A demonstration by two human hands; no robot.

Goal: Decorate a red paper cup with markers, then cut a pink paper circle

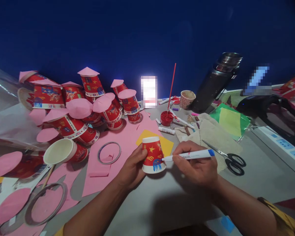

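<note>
From where I stand, the person's left hand (pixel 132 166) is half curled around an upside-down red paper cup (pixel 151 154), thumb on its side, in front of the chest. The right hand (pixel 198 168) is closed in a writing grip on a white marker (pixel 194 155), its tip at the cup beside a blue drawn patch. A yellow sheet (pixel 169 143) lies just beyond the cup, between the hands; black-handled scissors (pixel 236 171) rest right of the right hand, and pink-topped cups (pixel 90 83) crowd beyond the left.
</note>
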